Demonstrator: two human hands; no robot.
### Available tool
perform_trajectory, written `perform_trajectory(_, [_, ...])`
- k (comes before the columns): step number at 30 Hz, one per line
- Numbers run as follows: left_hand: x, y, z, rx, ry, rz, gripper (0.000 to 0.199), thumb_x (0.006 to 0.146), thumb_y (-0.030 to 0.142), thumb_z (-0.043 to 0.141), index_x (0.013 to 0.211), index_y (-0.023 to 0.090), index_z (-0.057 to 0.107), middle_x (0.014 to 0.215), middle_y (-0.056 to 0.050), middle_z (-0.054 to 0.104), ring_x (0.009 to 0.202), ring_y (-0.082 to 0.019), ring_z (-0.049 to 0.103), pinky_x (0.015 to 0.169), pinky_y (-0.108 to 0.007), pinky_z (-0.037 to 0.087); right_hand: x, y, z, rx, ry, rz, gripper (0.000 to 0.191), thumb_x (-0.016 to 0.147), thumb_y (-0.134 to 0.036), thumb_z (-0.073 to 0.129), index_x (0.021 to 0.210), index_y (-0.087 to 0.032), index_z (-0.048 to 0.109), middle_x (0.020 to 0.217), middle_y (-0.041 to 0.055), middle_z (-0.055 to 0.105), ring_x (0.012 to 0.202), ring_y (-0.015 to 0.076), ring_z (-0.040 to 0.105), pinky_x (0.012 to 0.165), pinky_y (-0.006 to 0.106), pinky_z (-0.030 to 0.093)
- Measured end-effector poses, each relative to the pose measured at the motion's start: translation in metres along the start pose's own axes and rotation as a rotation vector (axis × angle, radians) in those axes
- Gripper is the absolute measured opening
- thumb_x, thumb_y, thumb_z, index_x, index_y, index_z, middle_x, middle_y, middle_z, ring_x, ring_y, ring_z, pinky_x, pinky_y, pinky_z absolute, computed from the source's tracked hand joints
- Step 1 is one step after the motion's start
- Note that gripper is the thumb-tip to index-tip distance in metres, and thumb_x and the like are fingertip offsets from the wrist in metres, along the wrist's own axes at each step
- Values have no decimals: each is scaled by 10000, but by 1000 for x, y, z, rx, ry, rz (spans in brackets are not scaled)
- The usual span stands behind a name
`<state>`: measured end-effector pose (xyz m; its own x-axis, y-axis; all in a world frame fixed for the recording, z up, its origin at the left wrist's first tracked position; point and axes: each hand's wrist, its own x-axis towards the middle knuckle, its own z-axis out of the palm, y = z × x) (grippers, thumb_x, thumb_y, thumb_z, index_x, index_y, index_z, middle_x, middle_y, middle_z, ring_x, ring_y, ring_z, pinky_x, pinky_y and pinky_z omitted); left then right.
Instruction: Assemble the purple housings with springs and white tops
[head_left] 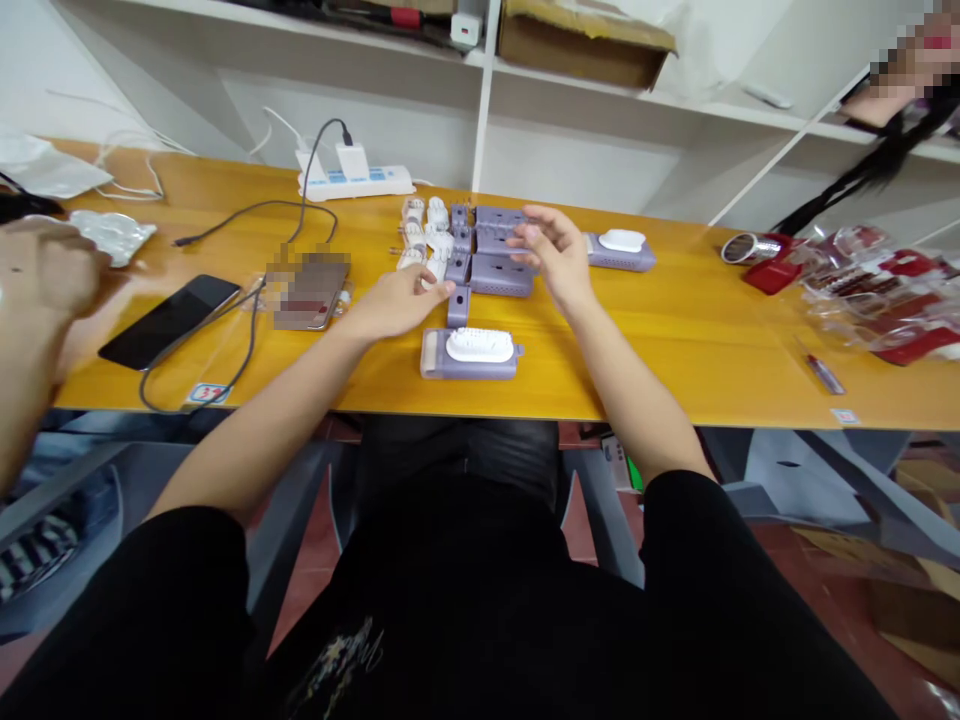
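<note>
My left hand (pixel 401 302) rests low over the table beside several small white parts (pixel 437 240), its thumb stretched to the right and its fingers apart. It appears to hold nothing. Across from it, my right hand (pixel 559 255) hovers by the right end of a row of purple plastic casings (pixel 501 275), fingers loosely curved and spread. Smaller purple pieces (pixel 458 305) line up left of the casings. Nearest my body lies a purple-and-clear unit (pixel 480 368) with a white bristled oval pad (pixel 480 345). A similar unit (pixel 626 258) lies beyond my right wrist.
On the left are a black phone (pixel 171 320), a second phone-like device (pixel 315 293), a dark cable (pixel 251 345) and a power strip (pixel 360 182). Another person's hand (pixel 49 265) is at far left. Red items in clear bags (pixel 885 285) and a small tube (pixel 825 373) lie right.
</note>
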<state>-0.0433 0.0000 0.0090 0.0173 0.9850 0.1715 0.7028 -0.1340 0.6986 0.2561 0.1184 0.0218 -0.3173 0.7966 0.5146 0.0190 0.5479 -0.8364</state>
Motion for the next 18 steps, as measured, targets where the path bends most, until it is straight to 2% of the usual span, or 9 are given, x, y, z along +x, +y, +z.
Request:
perform_trajectory(2, [16, 8, -4, 126, -116, -4, 461, 948, 711, 856, 960, 252, 815, 1010, -123, 859, 978, -350, 783, 942, -481, 628, -6, 1, -6, 78, 64, 55, 943, 898, -1069, 812, 1546, -385, 770, 1354, 87, 876, 1382, 368, 866, 1080, 551, 767])
perform_trajectory(4, [27, 14, -5, 193, -206, 10, 426, 904, 673, 872, 845, 261, 783, 916, -100, 841, 903, -323, 763, 856, -445, 587, -11, -1, -10, 133, 99, 106, 945, 900, -1037, 835, 1599, -411, 724, 1400, 85, 873, 1384, 360, 865, 1064, 532, 768])
perform_trajectory(6, [35, 19, -5, 185, -287, 68, 325, 874, 576, 859, 838, 264, 775, 899, -71, 834, 876, -286, 748, 820, -411, 556, -14, -6, -13, 175, 128, 151, 941, 896, -996, 864, 1633, -440, 677, 1440, 80, 874, 1330, 340, 875, 1012, 499, 771])
perform_trajectory(9, [43, 20, -5, 95, -403, 251, 174, 822, 422, 820, 885, 261, 796, 956, -52, 836, 940, -263, 755, 873, -389, 574, -15, -12, -14, 192, 155, 200, 931, 894, -975, 870, 1629, -452, 641, 1497, 78, 870, 1231, 314, 884, 909, 448, 759])
perform_trajectory(12, [45, 15, -3, 17, -383, 403, 119, 804, 363, 830, 865, 264, 799, 992, -64, 818, 1051, -291, 770, 995, -431, 619, -14, -13, -13, 141, 121, 207, 931, 909, -1019, 825, 1592, -410, 650, 1536, 97, 866, 1116, 289, 883, 804, 404, 734])
perform_trajectory(15, [42, 3, -1, -82, -283, 405, 200, 821, 398, 902, 940, 266, 810, 1044, -65, 817, 1047, -295, 778, 1045, -475, 649, -15, -11, -11, 66, 53, 195, 932, 930, -1080, 744, 1534, -372, 678, 1562, 116, 868, 912, 229, 840, 689, 370, 700])
perform_trajectory(18, [38, -13, -3, -163, -239, 381, 405, 801, 465, 993, 1115, 269, 826, 1147, -75, 842, 1068, -294, 787, 1022, -471, 674, -15, -10, -6, 15, -10, 172, 961, 934, -1138, 659, 1487, -353, 702, 1540, 125, 876, 768, 182, 758, 622, 354, 662])
